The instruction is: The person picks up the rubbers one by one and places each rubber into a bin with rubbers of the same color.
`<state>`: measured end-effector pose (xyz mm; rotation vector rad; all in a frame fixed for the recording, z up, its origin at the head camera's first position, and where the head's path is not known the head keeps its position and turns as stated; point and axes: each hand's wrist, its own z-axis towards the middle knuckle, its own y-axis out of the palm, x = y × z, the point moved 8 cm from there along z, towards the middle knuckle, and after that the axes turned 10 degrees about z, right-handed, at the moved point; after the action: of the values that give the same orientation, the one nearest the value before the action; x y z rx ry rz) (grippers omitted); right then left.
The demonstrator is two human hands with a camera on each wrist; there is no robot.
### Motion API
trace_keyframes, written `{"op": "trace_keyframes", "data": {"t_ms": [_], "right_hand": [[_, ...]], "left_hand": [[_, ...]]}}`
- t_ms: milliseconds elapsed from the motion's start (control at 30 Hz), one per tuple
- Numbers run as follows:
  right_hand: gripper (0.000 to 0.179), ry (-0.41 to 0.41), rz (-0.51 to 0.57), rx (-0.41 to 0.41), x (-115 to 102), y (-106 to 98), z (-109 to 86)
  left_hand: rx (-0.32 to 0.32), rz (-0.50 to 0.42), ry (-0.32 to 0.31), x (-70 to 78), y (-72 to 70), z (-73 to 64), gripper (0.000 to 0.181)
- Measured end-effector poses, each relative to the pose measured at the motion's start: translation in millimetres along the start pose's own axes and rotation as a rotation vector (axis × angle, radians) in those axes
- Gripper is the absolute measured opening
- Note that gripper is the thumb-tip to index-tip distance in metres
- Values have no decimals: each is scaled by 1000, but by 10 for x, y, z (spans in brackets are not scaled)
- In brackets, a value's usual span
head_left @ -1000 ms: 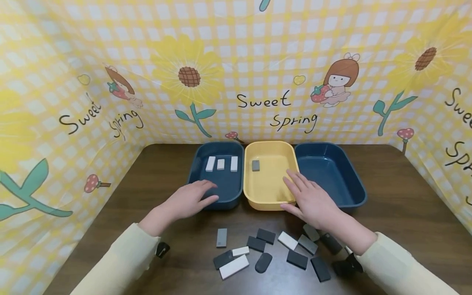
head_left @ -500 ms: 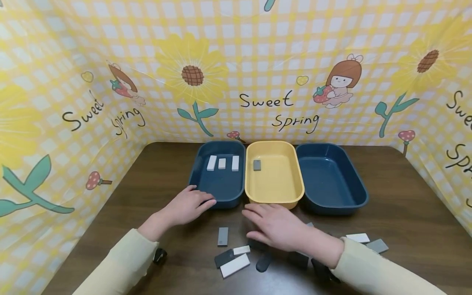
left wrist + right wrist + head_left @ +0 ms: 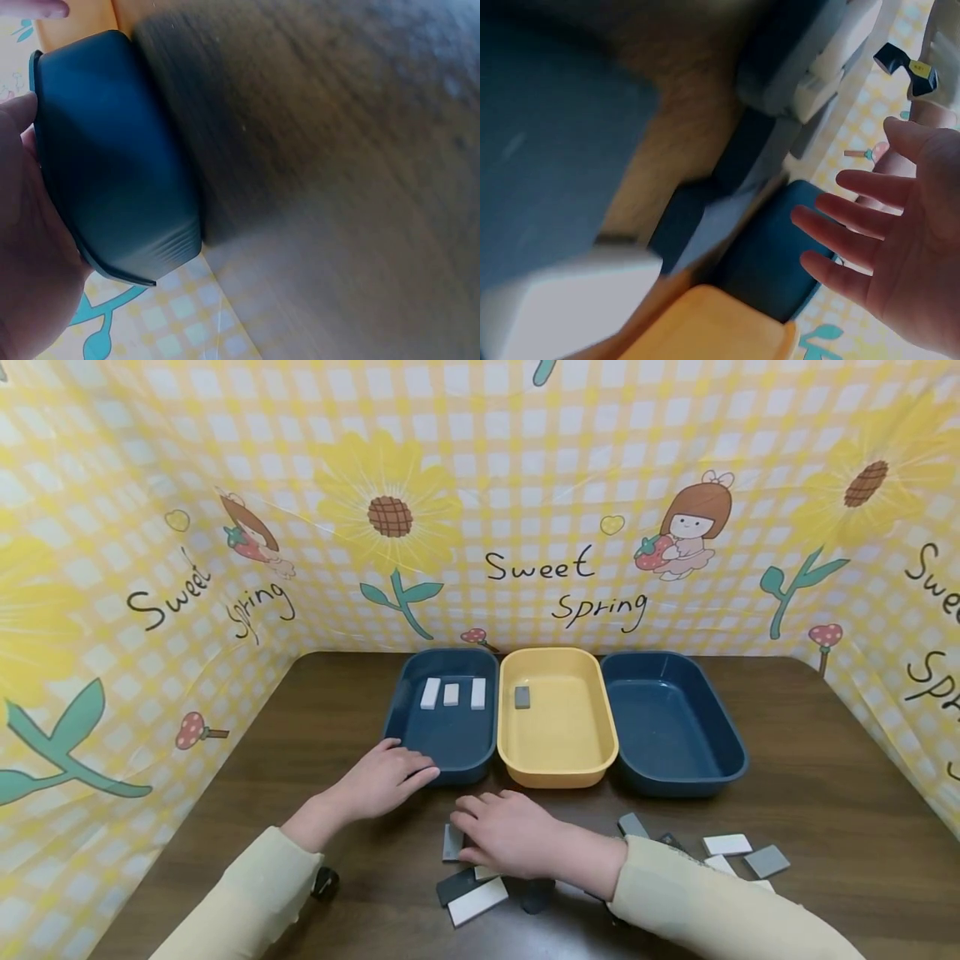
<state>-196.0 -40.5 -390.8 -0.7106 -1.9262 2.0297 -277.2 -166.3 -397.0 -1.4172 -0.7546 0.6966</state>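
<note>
My left hand (image 3: 378, 781) rests with relaxed fingers at the near left rim of the left blue tray (image 3: 442, 743); the left wrist view shows the thumb against that rim. Three white blocks (image 3: 430, 693) lie in this tray. My right hand (image 3: 513, 835) is over the loose blocks on the table, its fingertips overlapping a grey block (image 3: 451, 845) in the head view. In the right wrist view its fingers (image 3: 847, 217) are spread and hold nothing. Below it lie a dark block (image 3: 452, 888), a white block (image 3: 477, 902) and a black oval piece (image 3: 536, 897), partly hidden.
A yellow tray (image 3: 558, 739) with one grey block (image 3: 522, 697) stands in the middle, and another blue tray (image 3: 675, 735) on the right. More white (image 3: 726, 845) and grey blocks (image 3: 767, 861) lie at the right; the right forearm hides others. A patterned cloth (image 3: 480, 510) walls the table.
My right hand has moved from over the yellow tray to the left and nearer, over the loose blocks. The left hand has drawn back slightly to the tray's rim.
</note>
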Motion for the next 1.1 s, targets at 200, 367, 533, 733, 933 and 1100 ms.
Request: {"op": "trace_keyframes", "data": {"t_ms": [200, 367, 533, 733, 933, 1100], "right_hand": [[46, 38, -28, -26, -93, 119, 128], [37, 64, -74, -7, -114, 193, 217], [34, 62, -60, -4, -106, 213, 273], [34, 76, 32, -34, -53, 165, 251], [35, 106, 94, -10, 99, -15, 103], [35, 127, 124, 14, 272, -178, -117]], "left_hand": [[2, 1, 0, 7, 6, -1, 39], [-15, -3, -7, 9, 23, 4, 39], [-4, 2, 0, 13, -1, 6, 37], [1, 2, 10, 14, -10, 1, 41], [-13, -1, 2, 15, -1, -8, 41], [-12, -2, 4, 16, -5, 4, 38]]}}
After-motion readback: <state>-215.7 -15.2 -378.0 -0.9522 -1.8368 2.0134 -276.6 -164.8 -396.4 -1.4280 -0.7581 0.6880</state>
